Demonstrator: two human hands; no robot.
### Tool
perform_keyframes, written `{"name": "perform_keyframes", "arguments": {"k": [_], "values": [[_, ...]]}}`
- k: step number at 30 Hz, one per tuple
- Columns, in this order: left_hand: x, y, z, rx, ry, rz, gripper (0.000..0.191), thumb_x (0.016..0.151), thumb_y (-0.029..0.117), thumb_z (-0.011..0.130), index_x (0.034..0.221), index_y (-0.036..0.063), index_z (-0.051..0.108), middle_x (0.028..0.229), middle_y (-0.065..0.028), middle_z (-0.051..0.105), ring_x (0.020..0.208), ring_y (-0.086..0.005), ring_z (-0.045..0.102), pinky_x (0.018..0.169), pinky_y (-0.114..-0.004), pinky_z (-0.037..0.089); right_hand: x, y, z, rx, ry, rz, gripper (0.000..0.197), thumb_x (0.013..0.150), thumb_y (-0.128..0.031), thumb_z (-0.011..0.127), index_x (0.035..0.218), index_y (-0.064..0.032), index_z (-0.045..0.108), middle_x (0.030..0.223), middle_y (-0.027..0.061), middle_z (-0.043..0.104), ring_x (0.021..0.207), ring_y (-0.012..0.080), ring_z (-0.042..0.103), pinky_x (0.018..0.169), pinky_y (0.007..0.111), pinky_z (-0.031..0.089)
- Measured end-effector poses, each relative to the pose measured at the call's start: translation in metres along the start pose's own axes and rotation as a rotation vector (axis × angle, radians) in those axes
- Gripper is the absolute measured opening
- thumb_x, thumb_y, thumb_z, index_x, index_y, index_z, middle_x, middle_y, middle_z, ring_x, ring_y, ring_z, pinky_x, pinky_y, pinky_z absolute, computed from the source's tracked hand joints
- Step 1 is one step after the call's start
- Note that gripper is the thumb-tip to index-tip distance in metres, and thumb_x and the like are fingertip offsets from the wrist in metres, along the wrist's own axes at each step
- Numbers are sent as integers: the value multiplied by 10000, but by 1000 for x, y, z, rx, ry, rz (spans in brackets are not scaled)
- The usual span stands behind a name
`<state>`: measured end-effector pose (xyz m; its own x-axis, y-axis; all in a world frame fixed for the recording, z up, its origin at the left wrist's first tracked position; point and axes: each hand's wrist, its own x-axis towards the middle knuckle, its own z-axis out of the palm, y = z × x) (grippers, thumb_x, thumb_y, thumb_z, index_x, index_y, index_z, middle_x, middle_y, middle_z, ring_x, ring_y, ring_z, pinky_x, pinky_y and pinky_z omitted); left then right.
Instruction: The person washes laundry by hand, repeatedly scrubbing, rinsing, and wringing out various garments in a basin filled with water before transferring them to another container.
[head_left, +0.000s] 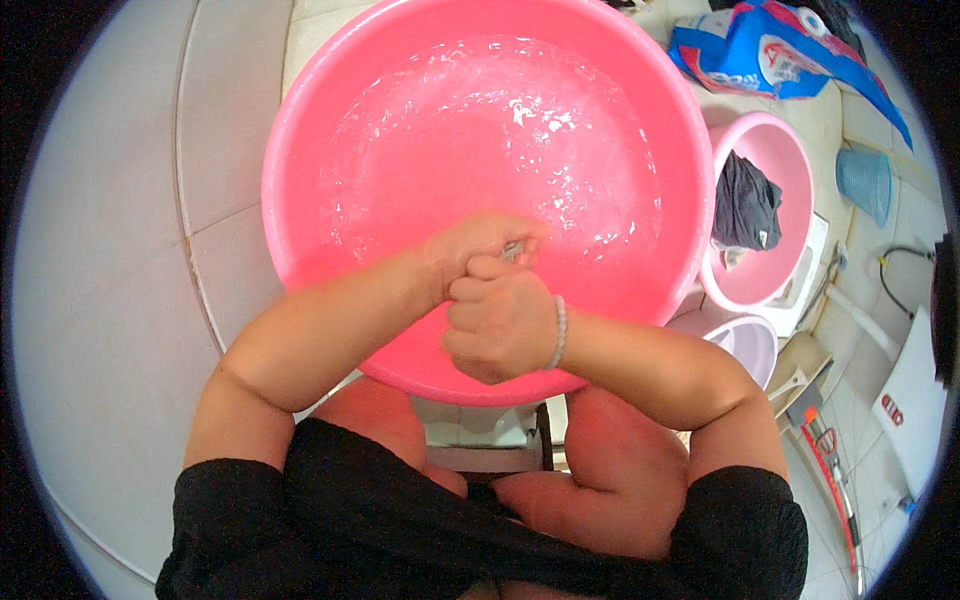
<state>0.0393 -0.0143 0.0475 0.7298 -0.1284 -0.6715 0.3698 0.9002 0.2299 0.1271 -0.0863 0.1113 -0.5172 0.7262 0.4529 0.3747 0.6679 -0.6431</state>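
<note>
A large pink plastic basin (304, 150) of rippling water stands before me, between my knees. Over its near side my two hands meet, closed one against the other. My left hand (480, 236) grips a small greyish thing (512, 251), perhaps wet cloth, of which only a bit shows between the fingers. Just below it, my right hand (502, 322) is a fist pressed against the left, with a beaded bracelet (560, 330) at the wrist. Its fingers hide most of what the hands hold, so I cannot tell how far the thing reaches into this fist.
Right of the basin, a smaller pink tub (799, 165) holds dark grey cloth (746, 202). Nearer stands a pale purple basin (765, 341). A blue and red plastic bag (757, 56) lies at the back right, near a blue basket (864, 180). A tiled wall (105, 187) rises left.
</note>
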Motion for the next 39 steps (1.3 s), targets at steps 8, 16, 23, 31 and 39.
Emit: {"name": "perform_keyframes", "arguments": {"k": [8,16,23,31,39], "values": [[-17,32,-12,173,149,417,294,929,249,491,1073,14,593,1021,-108,627,950,-230,595,882,-383,458,-53,-26,-163,266,282,1189,201,793,-245,664,727,-62,614,594,22,549,529,88,486,492,270,407],[-31,19,-32,99,400,273,227,916,276,520,966,61,572,888,-61,586,856,-202,565,815,-336,451,-281,-211,-219,177,859,1989,248,861,-304,631,894,-59,618,735,-21,570,687,66,521,606,212,423],[-20,10,-38,123,422,217,207,914,257,516,957,60,565,876,-56,582,850,-201,563,806,-337,450,-417,-287,-128,-218,543,2436,794,801,-285,658,1439,-131,212,1424,217,267,1109,350,526,907,355,474],[-41,16,-62,83,490,259,227,910,268,532,961,54,589,895,-75,590,830,-212,578,781,-340,468,-380,-257,-133,-705,686,2145,693,809,-269,660,1358,13,345,1322,255,433,1240,346,415,1031,387,327],[-13,16,-51,45,544,268,200,887,244,548,895,45,557,848,-92,590,782,-212,581,741,-347,481,-142,-63,-197,-505,336,1090,503,781,-132,663,1247,-43,496,1305,191,451,1198,324,453,984,406,382]]}}
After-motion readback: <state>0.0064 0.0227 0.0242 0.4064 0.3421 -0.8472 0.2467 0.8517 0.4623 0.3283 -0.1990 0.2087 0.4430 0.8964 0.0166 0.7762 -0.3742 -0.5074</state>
